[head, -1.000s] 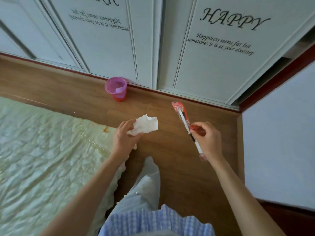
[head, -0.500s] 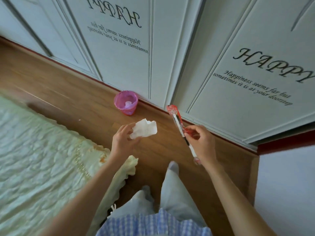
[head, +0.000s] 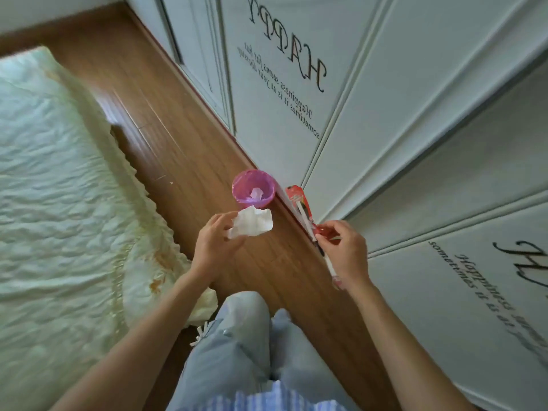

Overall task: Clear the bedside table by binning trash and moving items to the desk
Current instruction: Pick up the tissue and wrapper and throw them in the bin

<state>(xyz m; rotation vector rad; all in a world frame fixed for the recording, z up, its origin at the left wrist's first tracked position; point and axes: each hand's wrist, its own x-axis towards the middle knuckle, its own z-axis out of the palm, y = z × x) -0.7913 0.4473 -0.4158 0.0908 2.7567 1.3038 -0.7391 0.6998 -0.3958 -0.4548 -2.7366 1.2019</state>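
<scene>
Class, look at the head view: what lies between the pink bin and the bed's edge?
Only bare wooden floor separates the pink bin from the bed in the head view.

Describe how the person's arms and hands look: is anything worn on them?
Both forearms are bare, with no sleeves in view. The left hand and right hand wear no gloves; no ring, watch or bracelet shows. The nails look short and unpainted.

The person has stepped closer, bringing the crumpled tissue (head: 253, 222) just beside the pink bin (head: 253, 188).
</scene>
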